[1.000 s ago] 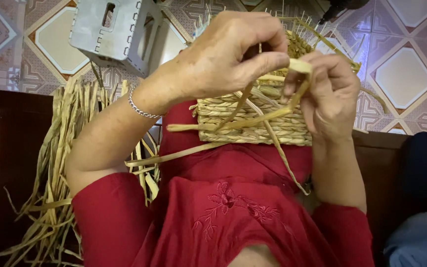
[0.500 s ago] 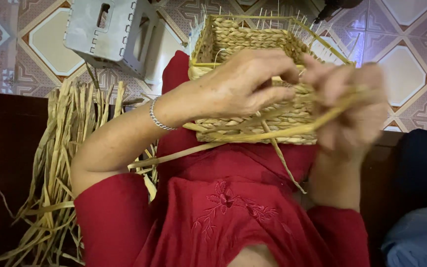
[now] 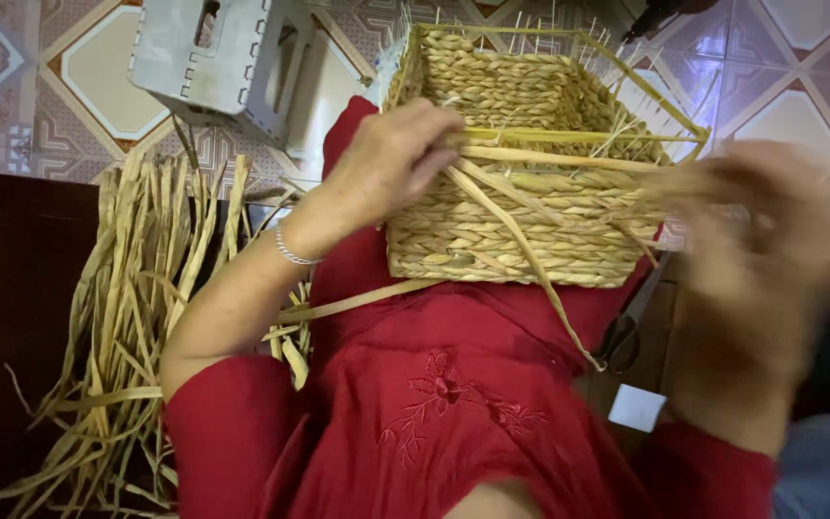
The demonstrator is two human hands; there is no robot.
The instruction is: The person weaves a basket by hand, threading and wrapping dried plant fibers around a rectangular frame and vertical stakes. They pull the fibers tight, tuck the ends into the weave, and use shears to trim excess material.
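A woven straw basket [image 3: 521,226] rests on my lap, on my red dress, with its open top facing away and thin upright stakes along the rim. My left hand [image 3: 386,168] presses against the basket's near left corner, its fingers pinching flat straw strands [image 3: 569,156] at the rim. The strands run rightward across the basket to my right hand [image 3: 761,240], which is blurred by motion and closed around their far end, out past the basket's right side. One loose strand [image 3: 530,259] hangs diagonally down the front wall.
A bundle of dried straw [image 3: 136,317] lies on the dark wooden bench [image 3: 12,288] to my left. A grey plastic stool [image 3: 223,58] stands on the patterned tiled floor beyond. Scissors [image 3: 626,327] and a white tag [image 3: 638,407] lie by my right thigh.
My left hand dropped from over the basket's top to its left corner, uncovering the opening. My right hand swept out to the right, drawing the strands taut across the rim.
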